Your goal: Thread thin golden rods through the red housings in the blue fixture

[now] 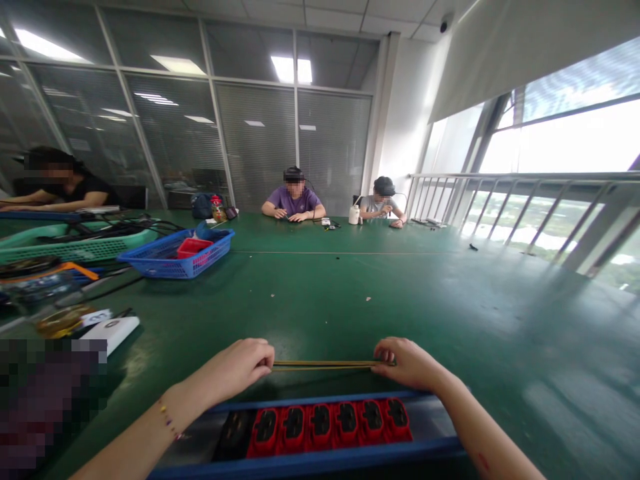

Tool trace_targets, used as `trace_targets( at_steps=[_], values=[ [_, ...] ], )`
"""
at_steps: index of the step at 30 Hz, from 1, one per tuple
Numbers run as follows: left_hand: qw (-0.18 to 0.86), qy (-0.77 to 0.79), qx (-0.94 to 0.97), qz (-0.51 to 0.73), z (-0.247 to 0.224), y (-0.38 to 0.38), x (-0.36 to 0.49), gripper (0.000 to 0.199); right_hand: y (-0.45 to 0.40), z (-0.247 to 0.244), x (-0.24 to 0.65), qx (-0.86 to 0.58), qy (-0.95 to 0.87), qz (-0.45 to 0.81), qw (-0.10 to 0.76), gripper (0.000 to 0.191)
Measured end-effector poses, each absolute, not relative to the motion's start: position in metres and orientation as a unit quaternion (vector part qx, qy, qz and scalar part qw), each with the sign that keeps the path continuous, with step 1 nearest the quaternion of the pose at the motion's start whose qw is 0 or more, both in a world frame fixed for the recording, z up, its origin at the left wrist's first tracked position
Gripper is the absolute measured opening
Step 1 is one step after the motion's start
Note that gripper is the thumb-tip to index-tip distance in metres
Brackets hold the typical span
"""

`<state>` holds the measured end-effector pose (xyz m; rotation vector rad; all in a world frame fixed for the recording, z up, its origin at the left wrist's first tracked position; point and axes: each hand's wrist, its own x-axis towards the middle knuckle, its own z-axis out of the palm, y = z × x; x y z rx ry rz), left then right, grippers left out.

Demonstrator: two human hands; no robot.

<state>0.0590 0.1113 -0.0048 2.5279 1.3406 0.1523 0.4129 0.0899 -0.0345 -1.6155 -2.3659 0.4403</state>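
Observation:
Thin yellow-brown strands run straight between my two hands, just above the green table; whether they are cord, bands or sticks I cannot tell. My left hand is closed around their left end. At the right end, my right hand pinches them between thumb and curled fingers. Below them, nearer to me, lies a long blue-edged holder. Inside it stands a row of several red blocks with black centres, and a black block sits at the row's left end.
A blue basket holding a red box stands at left, beside a green basket. A white device lies nearer me. Across the green table sit two people; another person is far left.

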Motion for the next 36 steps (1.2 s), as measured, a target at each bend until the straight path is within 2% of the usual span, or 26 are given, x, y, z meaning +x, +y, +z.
trace_targets(
  at_steps=[4, 11, 18, 23, 27, 30, 36],
  values=[
    [0.102, 0.46, 0.88, 0.057, -0.017, 0.118, 0.067, 0.009, 0.085, -0.031, 0.408, -0.543, -0.829, 0.097, 0.091, 0.017],
    [0.067, 0.456, 0.886, 0.053, -0.018, 0.119, 0.061, 0.016, 0.084, -0.025, 0.401, -0.542, -0.839, 0.052, 0.028, 0.024],
    [0.054, 0.461, 0.886, 0.025, -0.028, 0.122, 0.044, 0.024, 0.084, -0.032, 0.402, -0.544, -0.838, 0.036, 0.017, 0.022],
    [0.061, 0.453, 0.889, 0.021, -0.029, 0.12, 0.046, 0.021, 0.082, -0.027, 0.401, -0.553, -0.832, 0.021, 0.034, 0.019],
    [0.091, 0.476, 0.873, 0.059, -0.015, 0.117, 0.042, 0.013, 0.083, -0.018, 0.406, -0.546, -0.829, 0.066, 0.096, 0.014],
    [0.161, 0.487, 0.851, 0.115, 0.003, 0.112, 0.037, 0.012, 0.084, -0.007, 0.414, -0.53, -0.822, 0.148, 0.147, 0.014],
    [0.262, 0.476, 0.825, 0.158, 0.033, 0.087, 0.039, 0.02, 0.068, 0.022, 0.423, -0.498, -0.814, 0.262, 0.144, 0.017]
  ],
)
